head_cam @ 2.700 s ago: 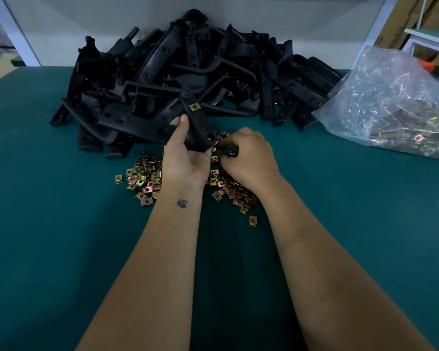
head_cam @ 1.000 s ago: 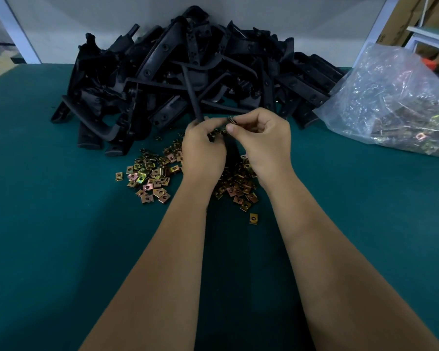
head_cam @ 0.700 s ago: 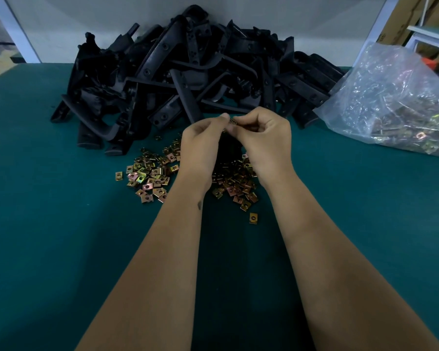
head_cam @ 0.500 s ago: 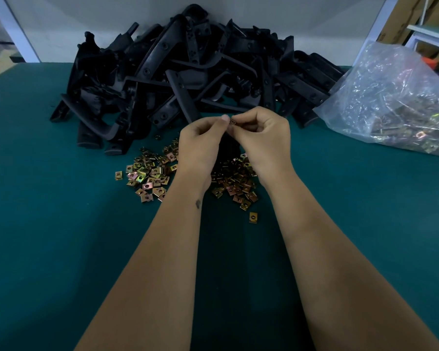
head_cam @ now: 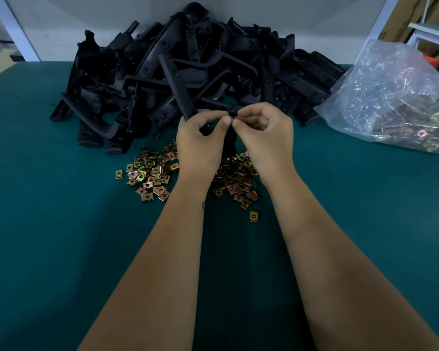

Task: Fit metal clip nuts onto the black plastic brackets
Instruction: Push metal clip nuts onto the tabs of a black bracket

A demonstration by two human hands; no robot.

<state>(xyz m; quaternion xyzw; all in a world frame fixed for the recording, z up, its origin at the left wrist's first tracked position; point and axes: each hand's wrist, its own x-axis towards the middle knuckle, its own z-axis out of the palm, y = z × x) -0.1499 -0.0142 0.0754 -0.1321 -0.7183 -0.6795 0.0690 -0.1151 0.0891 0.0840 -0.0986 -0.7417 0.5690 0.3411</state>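
loose clip nuts lie scattered mid-counter; above them left hand grips one bracket, right hand pinches a clip nut at its end, seating unclear. bracket pile at far edge looks unfitted, so most work remains. versus 2.7 s ago, the right hand has risen from the nuts to the bracket.

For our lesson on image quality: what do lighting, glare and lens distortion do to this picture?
Head view: dim, bluish light swallows detail in the black bracket pile; glare speckles the plastic bag; the wide-angle lens stretches the forearms; the clip nut between left hand and right hand is too small to resolve.
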